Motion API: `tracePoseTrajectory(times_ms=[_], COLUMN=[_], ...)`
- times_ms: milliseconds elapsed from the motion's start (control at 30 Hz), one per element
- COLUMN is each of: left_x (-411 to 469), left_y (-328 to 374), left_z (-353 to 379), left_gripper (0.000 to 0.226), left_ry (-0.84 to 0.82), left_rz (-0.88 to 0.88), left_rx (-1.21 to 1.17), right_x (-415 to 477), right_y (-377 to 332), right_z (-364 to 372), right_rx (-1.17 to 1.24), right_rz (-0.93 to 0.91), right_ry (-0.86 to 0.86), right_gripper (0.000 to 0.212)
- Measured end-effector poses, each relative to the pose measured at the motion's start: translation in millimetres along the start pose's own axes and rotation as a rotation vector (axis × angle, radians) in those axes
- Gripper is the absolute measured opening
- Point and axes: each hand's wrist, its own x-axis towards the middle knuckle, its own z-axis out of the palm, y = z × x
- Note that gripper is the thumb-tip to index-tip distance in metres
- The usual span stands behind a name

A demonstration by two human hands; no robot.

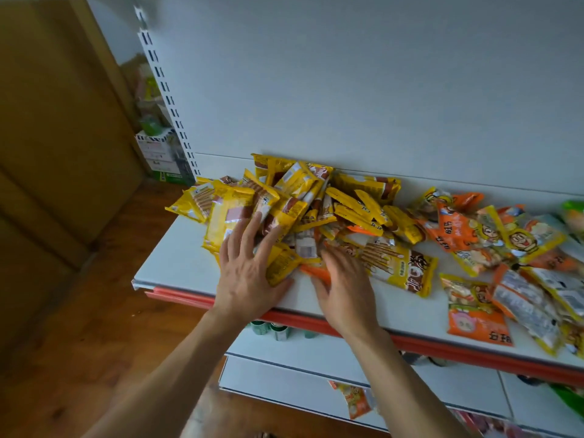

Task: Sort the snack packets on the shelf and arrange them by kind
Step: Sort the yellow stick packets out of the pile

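Since an orange packet (316,273) strays into the yellow pile (316,197), the open left hand (246,279) pins the pile while the open right hand (344,289) touches the stray.

Green packet (574,214) cut off by right edge; kind not told. Teal cans (271,330) mostly hidden under shelf (177,263) front lip. Low orange packet (350,401) partly covered by right forearm (410,390). Print on yellow packets (227,216) blurred, unreadable. Right hand (346,289) fingertips blurred; grip not told.
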Motion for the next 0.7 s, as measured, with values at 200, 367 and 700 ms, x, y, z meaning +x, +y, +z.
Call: tracePoseTrajectory(times_ms=[200,367,700], left_x=[13,29,45], left_y=[-35,-56,-89], left_z=[-18,-32,-55], left_gripper=[0.091,0.076,0.055], left_ry=[-0.040,-0.006,-0.183], left_rz=[-0.061,-0.152,-0.297], left_rx=[-0.184,-0.497,-0.851], right_x=[1,-1,13], right_y=[-2,-10,-84], right_z=[-11,-18,-11], right_rx=[0.001,0.022,0.150], right_rz=[0.100,0.155,0.079], right_ry=[0.182,0.328,0.711], right_gripper=[0.017,0.015,0.017])
